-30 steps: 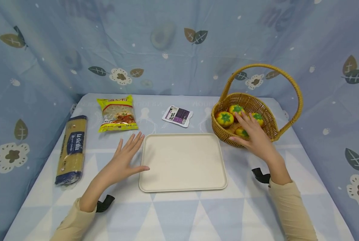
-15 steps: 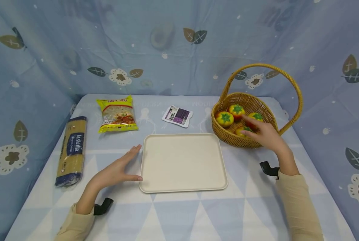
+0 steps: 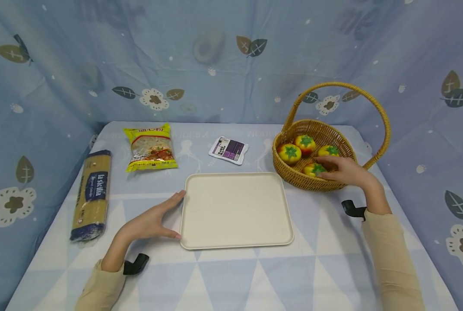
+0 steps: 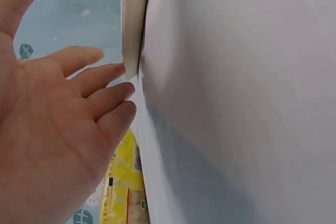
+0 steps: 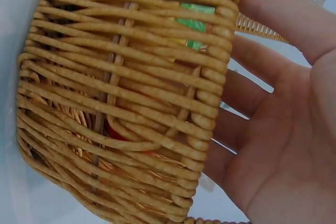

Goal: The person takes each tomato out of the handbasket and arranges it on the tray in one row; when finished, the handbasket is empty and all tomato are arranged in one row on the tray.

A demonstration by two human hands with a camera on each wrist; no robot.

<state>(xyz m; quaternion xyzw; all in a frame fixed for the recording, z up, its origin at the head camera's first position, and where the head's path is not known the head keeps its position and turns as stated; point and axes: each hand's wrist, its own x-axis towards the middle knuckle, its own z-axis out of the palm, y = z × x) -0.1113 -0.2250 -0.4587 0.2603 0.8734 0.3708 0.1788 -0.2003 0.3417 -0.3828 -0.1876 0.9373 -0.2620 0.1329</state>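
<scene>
Head view, frontmost fruit [image 3: 311, 169], just beside right grip [image 3: 346, 171]

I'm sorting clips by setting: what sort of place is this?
Probably a small staged tabletop set rather than a working kitchen: patterned blue curtains hang behind and on both sides of a cloth-covered table, with a beige tray and a wicker basket laid out on it.

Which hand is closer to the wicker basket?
The right hand: its fingers reach over the wicker basket's rim. The left hand is farther away, at the tray's left edge.
</scene>
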